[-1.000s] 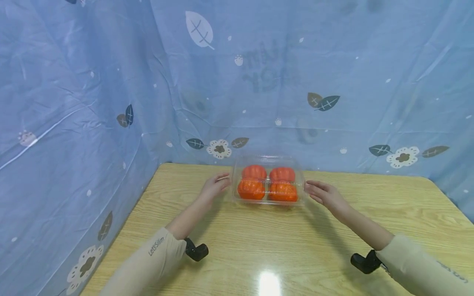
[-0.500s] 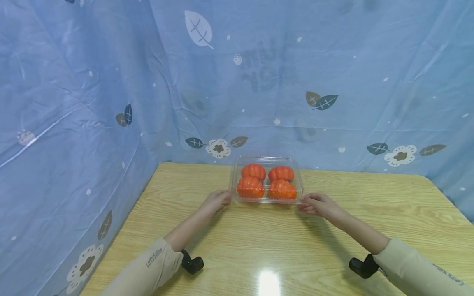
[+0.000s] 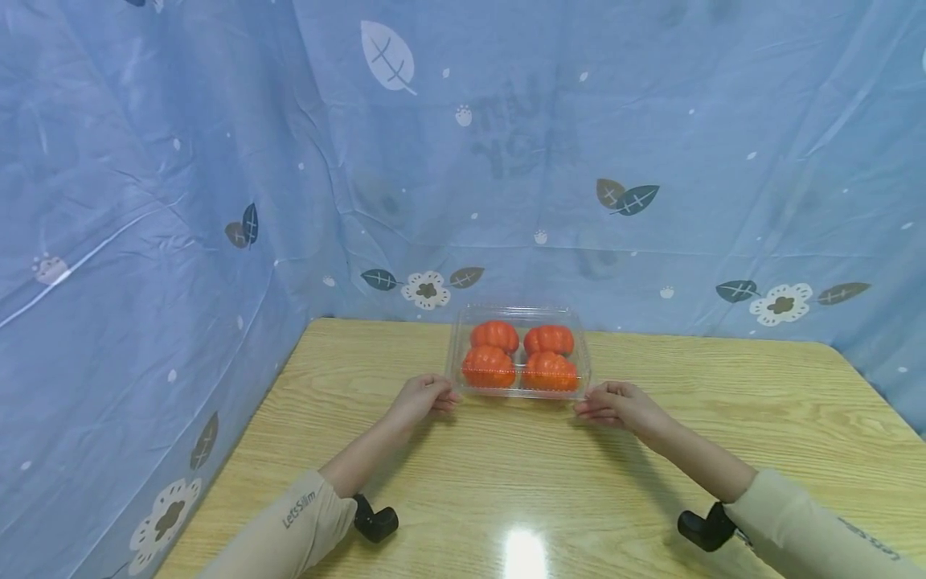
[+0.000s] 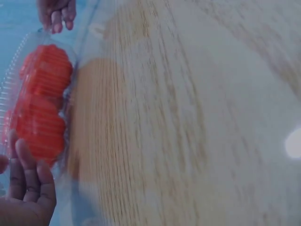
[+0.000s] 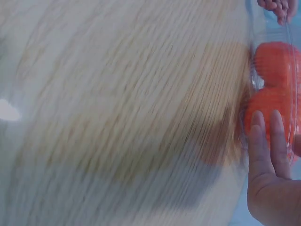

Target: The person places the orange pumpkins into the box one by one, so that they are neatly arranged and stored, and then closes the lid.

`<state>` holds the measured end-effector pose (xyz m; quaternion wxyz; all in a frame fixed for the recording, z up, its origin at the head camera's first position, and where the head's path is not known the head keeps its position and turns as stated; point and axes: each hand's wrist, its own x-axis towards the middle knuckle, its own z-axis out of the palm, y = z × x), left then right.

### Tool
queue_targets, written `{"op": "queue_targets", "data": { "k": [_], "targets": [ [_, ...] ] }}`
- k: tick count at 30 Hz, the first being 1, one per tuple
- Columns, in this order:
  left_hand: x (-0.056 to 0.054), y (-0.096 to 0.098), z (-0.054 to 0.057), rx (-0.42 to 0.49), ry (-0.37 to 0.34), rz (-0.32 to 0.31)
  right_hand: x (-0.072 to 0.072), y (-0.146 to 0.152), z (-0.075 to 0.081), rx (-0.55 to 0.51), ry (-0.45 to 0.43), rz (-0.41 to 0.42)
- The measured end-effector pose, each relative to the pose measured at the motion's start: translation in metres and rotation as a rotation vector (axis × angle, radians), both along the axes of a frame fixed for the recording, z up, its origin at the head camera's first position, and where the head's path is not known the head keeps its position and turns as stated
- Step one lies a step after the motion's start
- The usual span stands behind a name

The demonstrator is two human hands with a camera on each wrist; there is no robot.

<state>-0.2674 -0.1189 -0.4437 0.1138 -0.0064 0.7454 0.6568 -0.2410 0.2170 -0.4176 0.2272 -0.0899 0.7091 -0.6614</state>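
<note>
A clear plastic clamshell box (image 3: 522, 393) sits near the back of the table, with several ribbed orange pumpkins (image 3: 489, 367) inside. Its clear lid lies down over them. My left hand (image 3: 422, 399) pinches the front left corner of the rim, thumb above and fingers below. At the front right corner my right hand (image 3: 624, 404) pinches the rim the same way. The left wrist view has the fingers of my left hand (image 4: 32, 183) in front of the pumpkins (image 4: 40, 127). In the right wrist view, two straight fingers of my right hand (image 5: 270, 188) overlap the box's near wall.
The wood-grain table (image 3: 521, 466) extends in front of the box and to both sides. Blue patterned cloth (image 3: 542, 161) hangs right behind the table and along its left side. Each wrist carries a black camera (image 3: 376, 521).
The lid's front edge has come down toward the front rim. Both hands have moved from the box's sides toward me, to its front corners, and now hold the rim there.
</note>
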Motion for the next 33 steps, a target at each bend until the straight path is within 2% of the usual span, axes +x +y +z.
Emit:
{"op": "queue_targets", "data": {
  "k": [2, 4, 7, 9, 11, 23, 28, 33],
  "targets": [
    [0.001, 0.000, 0.002, -0.005, 0.001, 0.003, 0.001, -0.001, 0.000, -0.023, -0.028, -0.017],
    [0.006, 0.001, 0.010, -0.013, 0.004, 0.001, 0.001, -0.002, 0.000, -0.031, -0.048, -0.035],
    [0.007, 0.001, 0.010, -0.023, 0.002, 0.009, 0.002, -0.003, 0.000, -0.035, -0.058, -0.052],
    [0.006, 0.002, 0.010, -0.024, -0.001, 0.015, 0.002, -0.004, 0.000, -0.031, -0.056, -0.057],
    [0.002, 0.001, 0.002, -0.017, -0.007, 0.019, 0.002, -0.005, 0.000, -0.030, -0.052, -0.058],
    [0.005, 0.002, 0.004, -0.002, 0.001, 0.009, 0.002, -0.005, -0.002, -0.049, -0.090, -0.077],
    [0.014, 0.003, 0.017, 0.004, 0.005, -0.013, 0.002, -0.006, -0.003, -0.067, -0.100, -0.092],
    [0.024, 0.006, 0.031, 0.004, 0.010, -0.008, 0.002, -0.005, -0.003, -0.100, -0.105, -0.102]
  ]
}}
